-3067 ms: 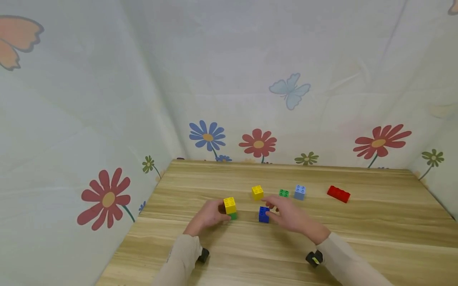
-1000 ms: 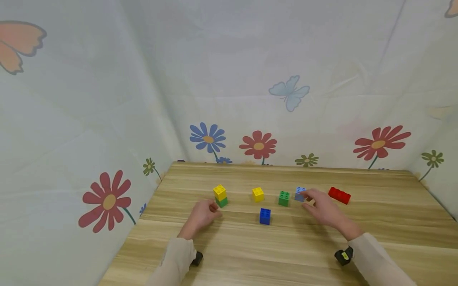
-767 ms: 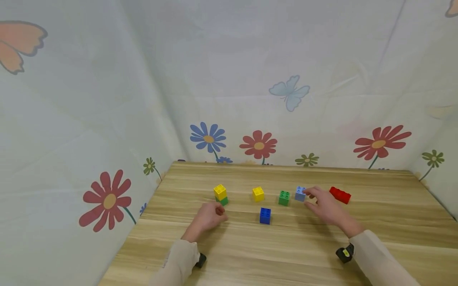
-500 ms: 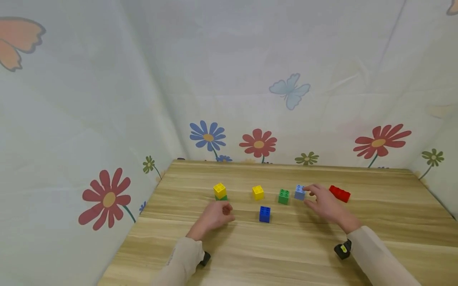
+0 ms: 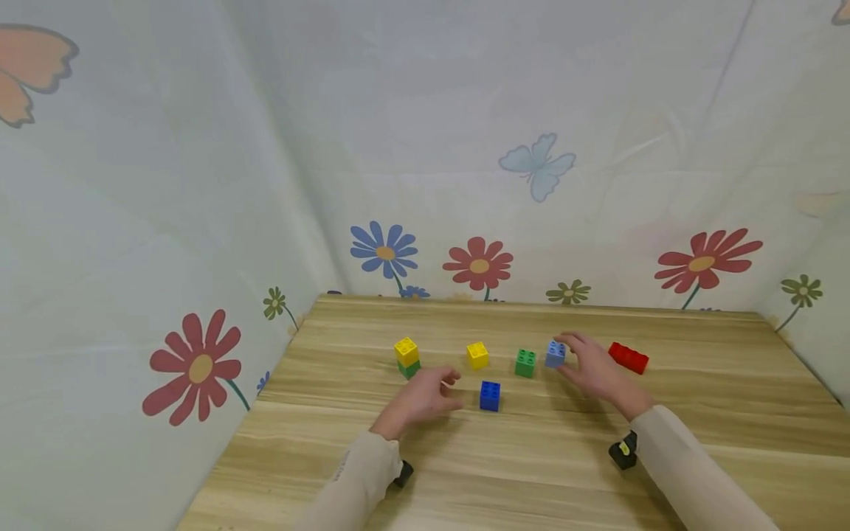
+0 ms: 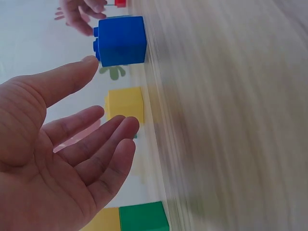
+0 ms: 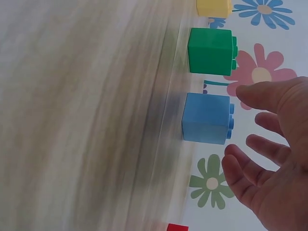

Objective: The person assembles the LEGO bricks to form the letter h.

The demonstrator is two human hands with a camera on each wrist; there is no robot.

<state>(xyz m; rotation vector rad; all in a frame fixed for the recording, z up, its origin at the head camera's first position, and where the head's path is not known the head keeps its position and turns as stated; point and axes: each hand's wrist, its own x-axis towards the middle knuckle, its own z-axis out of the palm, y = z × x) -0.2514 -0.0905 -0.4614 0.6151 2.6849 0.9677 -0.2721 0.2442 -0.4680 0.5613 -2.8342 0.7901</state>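
Observation:
My left hand [image 5: 428, 394] is between a stack and a dark blue brick [image 5: 490, 396], its fingers apart and holding nothing. In the left wrist view, the thumb points at the studs of that brick, with a gap below the fingers. The stack, a yellow brick [image 5: 406, 350] on a green brick [image 5: 409, 369], stands behind the left wrist. At the right, my right hand [image 5: 595, 371] reaches over a light blue brick [image 5: 555, 355], thumb and fingers spread at its near and right sides. The right wrist view shows this brick [image 7: 207, 118] upright on the table, its studs facing the open palm.
A single yellow brick [image 5: 477, 355] and a second green brick [image 5: 525, 363] stand between the hands, towards the back. A longer red brick [image 5: 628, 358] lies to the right of the right hand. The wooden table [image 5: 531, 479] ends at a flowered curtain [image 5: 425, 147].
The left hand has set the yellow-and-green stack down farther left and back, released it and moved right towards the dark blue brick. The right hand has left that brick for the light blue one.

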